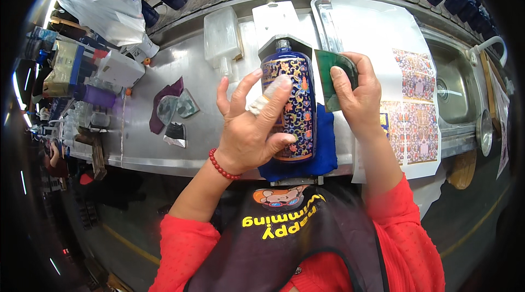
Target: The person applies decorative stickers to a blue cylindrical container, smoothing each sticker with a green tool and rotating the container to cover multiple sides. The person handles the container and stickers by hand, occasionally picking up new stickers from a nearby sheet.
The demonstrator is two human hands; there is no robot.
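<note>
Bottle (290, 103) lies lengthwise, neck pointing away; left hand (254, 125) grips its side, right hand (358, 95) pinches a green scraper (328, 76) by the bench edge (164, 167).

A cobalt-blue bottle (289, 107) with multicoloured floral scrollwork lies on a blue cloth (322, 152) beside a green card (333, 76).

My head camera looks steeply down from close above my hands onto the steel workbench (164, 144), facing its far edge; the fisheye bends the bench's rim.
</note>
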